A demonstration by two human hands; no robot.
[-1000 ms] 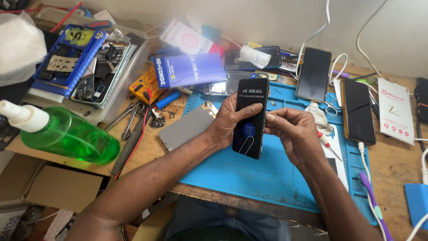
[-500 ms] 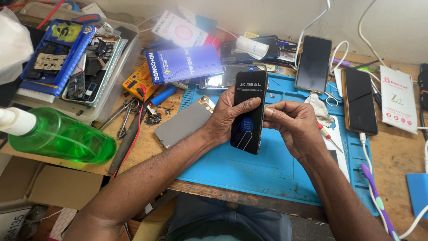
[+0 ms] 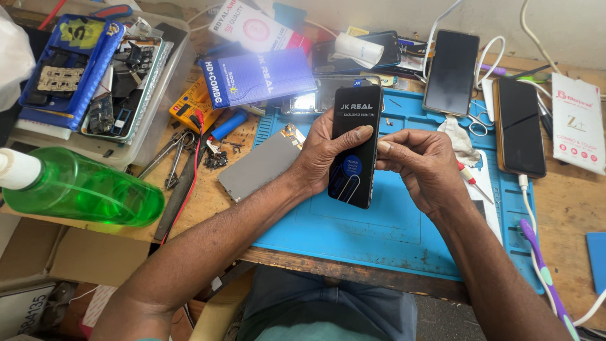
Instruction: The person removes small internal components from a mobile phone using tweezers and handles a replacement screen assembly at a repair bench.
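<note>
My left hand (image 3: 325,155) grips a black phone screen (image 3: 355,145) with a printed protective film, thumb across its face. It is held upright above the blue work mat (image 3: 391,221). My right hand (image 3: 421,165) is closed against the screen's right edge, fingertips pinching at the side. A grey metal phone plate (image 3: 262,164) lies on the mat's left edge, just beside my left wrist.
A green spray bottle (image 3: 82,189) lies at the left. A clear tray (image 3: 95,82) holds phone parts. A blue box (image 3: 259,76), pliers and tweezers (image 3: 170,158), two dark phones (image 3: 451,72) (image 3: 519,126), a white packet (image 3: 577,123), cables and a purple toothbrush (image 3: 543,278) surround the mat.
The view has shifted closer and slightly left. Both hands stay on the screen; the right fingers have closed tighter on its right edge.
</note>
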